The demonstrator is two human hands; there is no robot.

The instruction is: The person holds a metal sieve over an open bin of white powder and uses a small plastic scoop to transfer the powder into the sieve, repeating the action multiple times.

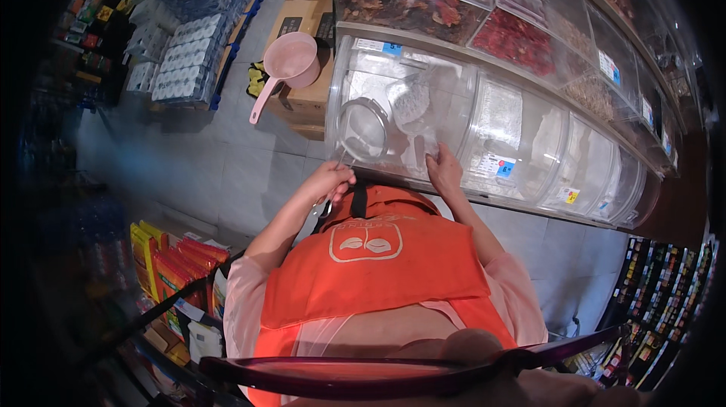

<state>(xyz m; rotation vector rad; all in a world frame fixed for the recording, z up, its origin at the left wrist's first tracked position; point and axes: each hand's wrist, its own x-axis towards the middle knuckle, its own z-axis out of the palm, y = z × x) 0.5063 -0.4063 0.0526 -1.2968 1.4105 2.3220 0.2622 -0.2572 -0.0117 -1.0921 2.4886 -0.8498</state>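
Note:
My left hand (333,180) is closed around the handle of a round fine-mesh strainer (364,130), whose head lies over the left part of a clear plastic bulk bin (454,95). Near the front edge of the same bin, my right hand (444,170) has its fingers bent; whether it grips anything does not show. Just beyond its fingers is a clear scoop (411,106) with white contents behind it. A pink dipper (291,59) rests on a cardboard box (306,105), left of the bins, its handle pointing towards me.
More clear bins (507,140) run to the right. Above them, a tier holds dried red goods (513,41) and dark dried pieces (397,10). White wrapped rolls (187,58) are stacked at the left. Bagged goods (181,265) stand on a rack at the lower left.

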